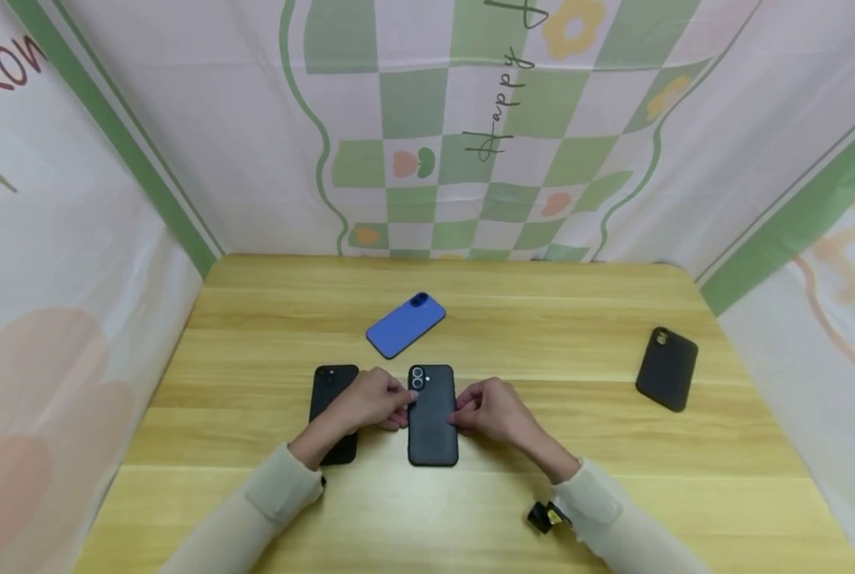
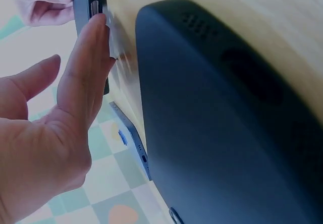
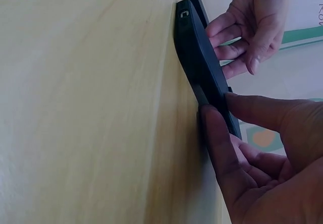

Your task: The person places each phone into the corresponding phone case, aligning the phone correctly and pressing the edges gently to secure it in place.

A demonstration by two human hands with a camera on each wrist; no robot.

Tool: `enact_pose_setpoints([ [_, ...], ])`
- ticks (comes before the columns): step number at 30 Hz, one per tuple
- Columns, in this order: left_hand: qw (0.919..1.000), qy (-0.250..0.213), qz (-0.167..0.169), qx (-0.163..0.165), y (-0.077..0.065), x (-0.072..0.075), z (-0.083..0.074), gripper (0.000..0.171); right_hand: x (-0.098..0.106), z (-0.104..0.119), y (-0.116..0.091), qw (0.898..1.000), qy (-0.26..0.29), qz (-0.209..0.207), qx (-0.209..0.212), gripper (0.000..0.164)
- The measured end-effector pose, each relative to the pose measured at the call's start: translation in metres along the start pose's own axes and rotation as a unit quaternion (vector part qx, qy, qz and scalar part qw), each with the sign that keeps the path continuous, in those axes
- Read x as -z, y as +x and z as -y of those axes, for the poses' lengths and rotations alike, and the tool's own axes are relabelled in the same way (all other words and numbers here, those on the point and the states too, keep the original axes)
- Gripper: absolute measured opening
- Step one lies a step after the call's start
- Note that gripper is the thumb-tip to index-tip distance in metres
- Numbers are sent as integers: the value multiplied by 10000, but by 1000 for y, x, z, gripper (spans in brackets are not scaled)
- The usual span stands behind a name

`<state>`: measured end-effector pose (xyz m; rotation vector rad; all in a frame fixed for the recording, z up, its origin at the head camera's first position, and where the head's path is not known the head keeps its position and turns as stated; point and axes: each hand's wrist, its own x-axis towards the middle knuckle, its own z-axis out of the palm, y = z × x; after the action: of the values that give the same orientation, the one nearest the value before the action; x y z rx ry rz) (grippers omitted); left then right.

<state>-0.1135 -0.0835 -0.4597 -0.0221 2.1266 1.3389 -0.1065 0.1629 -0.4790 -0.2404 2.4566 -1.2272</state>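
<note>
A black phone (image 1: 432, 434), apparently in a black case, lies between the hands with its ringed cameras at the far left corner. The right hand (image 1: 498, 412) pinches its right edge; in the right wrist view, thumb and forefinger grip the phone's edge (image 3: 199, 57), which looks slightly raised off the table. Along the left edge, the left hand (image 1: 372, 399) touches the side with nearly straight fingers (image 2: 83, 77). Its thumb stands apart from the phone in both wrist views. Under the left wrist lies a second black phone (image 1: 325, 388), partly covered by the forearm.
A blue phone (image 1: 407, 325) lies at an angle behind the hands. Off to the right is a black phone case (image 1: 667, 375), table colour showing through its camera opening. The wooden table (image 1: 542, 319) meets patterned curtains (image 1: 485, 199) at the back and sides.
</note>
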Motion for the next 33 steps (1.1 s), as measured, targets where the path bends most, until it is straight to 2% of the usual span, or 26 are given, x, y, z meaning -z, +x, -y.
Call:
enact_pose_setpoints([
  [5,9999,161,-1,24,0,1,1,27,0,0,-2,9997,-202,-75,84,13],
  [11,9974,634,-86,-327,1,8,-5,29,7,-2,-4,9981,-557,-143,221,11],
  [13,9948,809,-256,-561,3,12,-8,28,12,-3,-3,9974,-651,-181,258,10],
  [16,9867,1145,-662,-939,6,20,-12,27,24,-6,-2,9956,-802,-335,349,11],
  [18,9763,1506,-1022,-1169,9,28,-15,28,35,-9,-2,9929,-992,-506,410,14],
  [20,9650,1848,-1345,-1287,11,38,-21,31,48,-15,-1,9878,-1288,-727,484,18],
  [23,9528,2242,-1648,-1211,14,52,-29,45,72,-23,0,9773,-1785,-1030,497,23],
  [28,9481,2590,-1633,-856,24,66,-38,72,121,-46,3,9571,-2486,-1434,404,31],
  [33,9436,2780,-1696,-602,41,75,-40,78,178,-88,7,9263,-3296,-1827,-75,49],
])
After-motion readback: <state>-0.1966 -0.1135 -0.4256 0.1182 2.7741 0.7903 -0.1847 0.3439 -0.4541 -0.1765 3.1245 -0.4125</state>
